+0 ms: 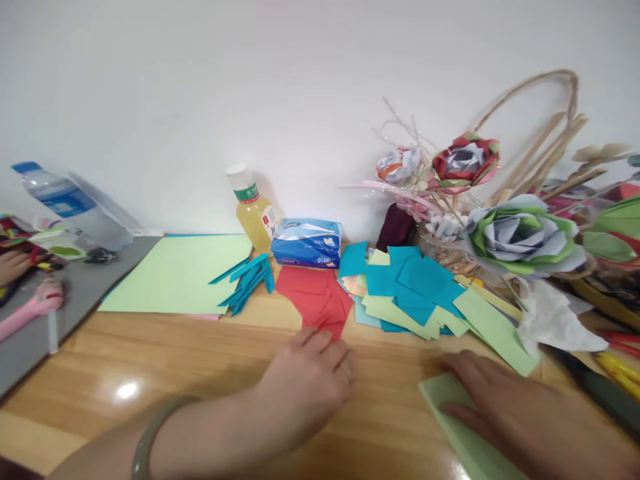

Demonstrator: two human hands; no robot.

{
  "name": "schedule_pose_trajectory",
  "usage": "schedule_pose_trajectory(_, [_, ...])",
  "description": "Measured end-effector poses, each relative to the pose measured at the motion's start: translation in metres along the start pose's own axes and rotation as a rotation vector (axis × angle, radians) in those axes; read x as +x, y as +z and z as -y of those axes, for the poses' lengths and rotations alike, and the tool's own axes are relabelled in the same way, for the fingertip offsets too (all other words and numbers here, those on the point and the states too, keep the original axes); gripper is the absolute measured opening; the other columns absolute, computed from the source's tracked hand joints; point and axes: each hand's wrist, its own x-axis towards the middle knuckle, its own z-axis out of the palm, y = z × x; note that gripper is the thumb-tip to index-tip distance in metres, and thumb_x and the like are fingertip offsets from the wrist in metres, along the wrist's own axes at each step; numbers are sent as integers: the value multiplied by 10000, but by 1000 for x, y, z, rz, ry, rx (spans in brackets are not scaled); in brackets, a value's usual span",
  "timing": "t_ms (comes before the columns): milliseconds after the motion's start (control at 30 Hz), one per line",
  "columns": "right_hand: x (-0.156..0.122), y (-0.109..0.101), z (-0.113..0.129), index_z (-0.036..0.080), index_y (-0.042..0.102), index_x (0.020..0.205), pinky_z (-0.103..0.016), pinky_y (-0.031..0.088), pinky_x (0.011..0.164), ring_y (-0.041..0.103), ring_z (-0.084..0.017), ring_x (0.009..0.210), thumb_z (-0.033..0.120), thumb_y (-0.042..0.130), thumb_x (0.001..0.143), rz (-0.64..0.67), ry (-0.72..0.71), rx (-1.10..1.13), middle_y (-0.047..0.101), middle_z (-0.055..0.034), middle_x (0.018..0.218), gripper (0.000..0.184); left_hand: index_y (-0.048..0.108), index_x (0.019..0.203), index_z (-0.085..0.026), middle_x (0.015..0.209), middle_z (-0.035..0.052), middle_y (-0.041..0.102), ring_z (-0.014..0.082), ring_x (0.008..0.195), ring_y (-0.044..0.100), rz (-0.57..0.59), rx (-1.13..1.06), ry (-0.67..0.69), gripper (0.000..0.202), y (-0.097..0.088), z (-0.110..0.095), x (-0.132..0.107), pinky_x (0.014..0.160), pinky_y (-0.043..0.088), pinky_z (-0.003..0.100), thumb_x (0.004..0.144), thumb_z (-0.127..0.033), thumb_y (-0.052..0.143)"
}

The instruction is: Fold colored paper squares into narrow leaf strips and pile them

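Observation:
My left hand (pixel 313 380), with a greenish bangle (pixel 150 433) on its wrist, is at the near edge of several overlapping red paper pieces (pixel 320 297). Its fingers are curled downward and close together; the fingertips and anything in them are hidden. Over a light green paper strip (pixel 453 410) at the lower right lies my right hand (pixel 505 397), slightly blurred, thumb apart from stretched fingers. The strip shows between thumb and forefinger, and the hand covers part of it. Folded teal paper strips (pixel 250 283) lie left of the red pieces.
Behind stand a juice bottle (pixel 255 213) and a blue tissue pack (pixel 306 243). Teal and pale green paper pieces (pixel 425 283) spread right, near paper flowers (pixel 525 233). Light green sheets (pixel 170 277) lie left, a water bottle (pixel 70 200) beyond. Another person's hand (pixel 14 268) shows far left.

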Motion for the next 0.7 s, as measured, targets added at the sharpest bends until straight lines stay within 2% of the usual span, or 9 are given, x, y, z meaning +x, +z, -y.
schedule_pose_trajectory(33, [4,3,9,225,619,1033,-319,545,567,678,-248,760,308,524,812,32,-138,-14,702,-91,946,255,609,1021,-130,954,90,682,234,847,622,-16,-55,6,194,-1,-4,1,747,491,359,889,-242,520])
schedule_pose_trajectory(100, [12,10,29,199,592,1094,-337,553,648,664,-241,831,290,499,844,13,-294,-26,694,-80,961,282,558,1128,-124,1078,89,655,235,958,596,-25,-159,4,303,-5,-10,2,808,484,353,895,-314,521])
schedule_pose_trajectory(133, [14,15,37,192,591,1094,-327,552,656,660,-224,826,287,491,856,15,-344,-10,691,-70,949,275,513,1193,-116,1160,97,620,238,1032,567,-7,-205,8,378,-7,-11,2,853,470,358,895,-348,521])
schedule_pose_trajectory(233, [16,27,53,180,539,1190,-343,525,784,607,-224,986,308,491,884,49,-465,-10,647,-76,1105,336,380,1323,-100,1335,135,481,259,1188,461,118,-304,5,580,-7,-14,5,965,401,405,866,-412,556])
schedule_pose_trajectory(300, [16,30,54,163,542,1180,-374,516,785,596,-242,989,375,477,895,-1,-432,-40,640,-99,1106,361,322,1363,-99,1368,154,436,277,1228,418,202,-368,-16,702,-2,-17,6,995,371,432,822,-447,605])
schedule_pose_trajectory(400, [17,25,49,162,595,1046,-393,525,687,617,-253,860,493,485,863,-47,-255,-79,659,-113,974,394,280,1388,-102,1374,160,423,291,1251,383,269,-446,-37,789,7,-21,6,1004,361,447,784,-454,643])
schedule_pose_trajectory(533, [15,16,43,167,600,1013,-407,533,641,614,-279,816,613,637,672,27,-228,-36,651,-120,935,563,298,1382,-110,1341,140,462,286,1230,389,285,-489,-44,749,13,-23,6,1005,357,445,792,-414,645])
schedule_pose_trajectory(600, [12,15,41,162,574,1078,-412,535,670,608,-291,859,554,713,613,58,-221,6,639,-126,980,624,341,1360,-100,1293,136,503,280,1199,409,297,-516,-46,744,12,-21,7,999,367,424,767,-392,682])
schedule_pose_trajectory(700, [8,17,41,207,568,1042,-388,526,720,584,-276,938,357,761,614,157,-122,104,608,-98,1037,493,393,1327,-94,1214,130,542,273,1122,444,301,-562,-67,747,9,-18,8,960,400,405,716,-345,741])
